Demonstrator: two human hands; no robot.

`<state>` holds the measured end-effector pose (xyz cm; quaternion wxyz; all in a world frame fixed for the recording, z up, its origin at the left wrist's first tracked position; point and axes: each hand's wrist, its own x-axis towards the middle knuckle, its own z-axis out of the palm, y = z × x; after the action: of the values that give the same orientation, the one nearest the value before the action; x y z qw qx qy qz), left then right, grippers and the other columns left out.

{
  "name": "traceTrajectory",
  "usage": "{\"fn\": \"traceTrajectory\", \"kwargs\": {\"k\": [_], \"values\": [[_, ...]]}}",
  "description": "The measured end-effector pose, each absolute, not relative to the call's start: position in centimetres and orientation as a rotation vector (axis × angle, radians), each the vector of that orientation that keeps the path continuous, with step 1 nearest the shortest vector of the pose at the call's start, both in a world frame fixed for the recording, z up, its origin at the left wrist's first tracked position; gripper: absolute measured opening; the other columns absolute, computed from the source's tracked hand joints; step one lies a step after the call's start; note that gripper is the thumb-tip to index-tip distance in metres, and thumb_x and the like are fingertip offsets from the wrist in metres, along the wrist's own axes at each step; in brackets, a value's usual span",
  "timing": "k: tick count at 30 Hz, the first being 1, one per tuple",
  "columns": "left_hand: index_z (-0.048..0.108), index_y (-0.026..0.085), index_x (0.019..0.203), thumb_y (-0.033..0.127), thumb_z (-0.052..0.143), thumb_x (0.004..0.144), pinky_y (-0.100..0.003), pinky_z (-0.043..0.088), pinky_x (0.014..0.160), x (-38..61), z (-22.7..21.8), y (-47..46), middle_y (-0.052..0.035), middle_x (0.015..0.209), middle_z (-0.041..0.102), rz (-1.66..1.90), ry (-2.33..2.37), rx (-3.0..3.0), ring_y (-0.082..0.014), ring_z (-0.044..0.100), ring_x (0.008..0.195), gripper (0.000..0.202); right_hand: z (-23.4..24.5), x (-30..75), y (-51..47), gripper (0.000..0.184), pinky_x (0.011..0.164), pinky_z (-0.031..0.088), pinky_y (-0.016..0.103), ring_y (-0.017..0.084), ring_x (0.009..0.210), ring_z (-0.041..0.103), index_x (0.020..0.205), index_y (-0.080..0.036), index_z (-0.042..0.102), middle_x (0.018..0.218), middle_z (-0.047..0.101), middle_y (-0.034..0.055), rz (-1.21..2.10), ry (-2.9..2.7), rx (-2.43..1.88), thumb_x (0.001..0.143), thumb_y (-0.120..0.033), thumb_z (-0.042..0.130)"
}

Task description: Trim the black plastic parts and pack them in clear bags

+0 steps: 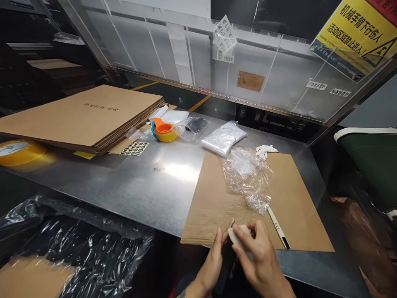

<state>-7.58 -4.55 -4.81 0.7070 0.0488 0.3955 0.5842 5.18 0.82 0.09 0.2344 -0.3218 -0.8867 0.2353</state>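
My right hand [259,252] pinches a small off-white pad [233,240], either cloth or sponge; which one I cannot tell. Close beside it is my left hand [212,260], thumb up and fingers curled round something dark that is mostly hidden between the hands. Both hands are at the front edge of a flat cardboard sheet [297,207]. On that sheet, a light-coloured stick marked A26 [277,227] with a black tip lies right of my fingers. Crumpled clear plastic [248,178] rests beyond them.
A stack of cardboard [124,103] covers the left of the metal table [149,178], with yellow tape [21,153] beside it. An orange-and-yellow tape dispenser [164,130], bagged items [223,136] and white gloves [266,151] lie behind. Black plastic [93,248] sits lower left.
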Motion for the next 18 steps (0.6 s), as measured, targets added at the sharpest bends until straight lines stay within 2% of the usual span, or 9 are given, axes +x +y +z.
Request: {"fn": "traceTrajectory", "kwargs": {"k": [1, 3, 5, 7, 9, 11, 12, 15, 18], "values": [[0.053, 0.022, 0.126, 0.048, 0.043, 0.085, -0.031, 0.043, 0.088, -7.7, -4.7, -4.4, -0.007, 0.105, 0.068, 1.303, 0.87, 0.078, -0.0218, 0.06, 0.097, 0.049, 0.0, 4.9, 0.2, 0.039, 0.067, 0.05, 0.037, 0.021, 0.082, 0.05, 0.119, -0.018, 0.055, 0.089, 0.047, 0.0092, 0.607, -2.498, -0.857, 0.08, -0.015, 0.053], [0.051, 0.022, 0.126, 0.05, 0.04, 0.086, -0.027, 0.047, 0.074, -8.1, -4.4, -3.9, -0.0048, 0.083, 0.07, 1.309, 0.832, -0.006, -0.0174, 0.063, 0.077, 0.05, -0.6, 4.4, -1.3, 0.035, 0.06, 0.05, 0.035, 0.021, 0.076, 0.051, 0.112, -0.019, 0.059, 0.085, 0.05, 0.0089, 0.523, -2.596, -0.789, 0.077, -0.019, 0.057], [0.051, 0.025, 0.125, 0.055, 0.039, 0.085, -0.024, 0.044, 0.055, -8.3, -4.1, -3.4, -0.0001, 0.062, 0.063, 1.272, 0.748, -0.111, -0.0138, 0.058, 0.054, 0.051, -1.6, 4.2, -2.6, 0.032, 0.055, 0.05, 0.032, 0.02, 0.07, 0.051, 0.108, -0.02, 0.062, 0.081, 0.052, 0.0084, 0.478, -2.61, -0.708, 0.076, -0.025, 0.06], [0.057, 0.026, 0.115, 0.06, 0.041, 0.081, -0.023, 0.039, 0.046, -8.3, -3.8, -3.1, 0.0024, 0.055, 0.057, 1.196, 0.628, -0.216, -0.0123, 0.052, 0.043, 0.049, -2.4, 4.4, -3.0, 0.035, 0.055, 0.051, 0.03, 0.019, 0.07, 0.052, 0.111, -0.021, 0.061, 0.083, 0.054, 0.0089, 0.543, -2.573, -0.597, 0.077, -0.03, 0.061], [0.064, 0.018, 0.09, 0.063, 0.044, 0.078, -0.024, 0.04, 0.045, -8.2, -3.5, -2.9, 0.0009, 0.055, 0.056, 1.096, 0.494, -0.29, -0.013, 0.053, 0.043, 0.05, -3.0, 5.0, -2.7, 0.043, 0.059, 0.053, 0.03, 0.019, 0.075, 0.054, 0.121, -0.02, 0.056, 0.088, 0.054, 0.0103, 0.636, -2.488, -0.504, 0.079, -0.031, 0.06], [0.059, 0.014, 0.066, 0.066, 0.046, 0.075, -0.026, 0.043, 0.05, -8.1, -3.3, -2.8, -0.0016, 0.054, 0.056, 1.038, 0.38, -0.313, -0.015, 0.056, 0.049, 0.055, -3.3, 5.8, -2.2, 0.048, 0.063, 0.053, 0.031, 0.019, 0.08, 0.055, 0.128, -0.022, 0.049, 0.092, 0.053, 0.0107, 0.707, -2.376, -0.547, 0.081, -0.024, 0.058], [0.055, 0.013, 0.061, 0.066, 0.046, 0.074, -0.027, 0.045, 0.053, -8.1, -3.3, -2.8, -0.0024, 0.055, 0.056, 1.041, 0.339, -0.315, -0.0158, 0.058, 0.052, 0.056, -3.5, 6.0, -2.1, 0.05, 0.065, 0.054, 0.032, 0.019, 0.081, 0.055, 0.13, -0.023, 0.047, 0.093, 0.053, 0.0104, 0.727, -2.315, -0.603, 0.081, -0.02, 0.057], [0.053, 0.013, 0.061, 0.062, 0.044, 0.078, -0.029, 0.048, 0.06, -8.1, -3.5, -2.5, -0.004, 0.059, 0.057, 1.089, 0.3, -0.363, -0.0174, 0.06, 0.06, 0.053, -4.5, 6.2, -2.6, 0.051, 0.068, 0.054, 0.035, 0.021, 0.084, 0.058, 0.129, -0.028, 0.049, 0.096, 0.054, 0.009, 0.837, -2.223, -0.704, 0.08, -0.02, 0.06], [0.053, 0.011, 0.064, 0.059, 0.04, 0.082, -0.023, 0.049, 0.058, -8.2, -4.1, -2.4, -0.0038, 0.057, 0.055, 1.097, 0.323, -0.509, -0.0132, 0.058, 0.057, 0.053, -6.1, 5.7, -3.9, 0.036, 0.062, 0.056, 0.031, 0.019, 0.074, 0.061, 0.114, -0.029, 0.059, 0.09, 0.057, 0.0058, 0.949, -2.179, -0.777, 0.079, -0.029, 0.063]]}}
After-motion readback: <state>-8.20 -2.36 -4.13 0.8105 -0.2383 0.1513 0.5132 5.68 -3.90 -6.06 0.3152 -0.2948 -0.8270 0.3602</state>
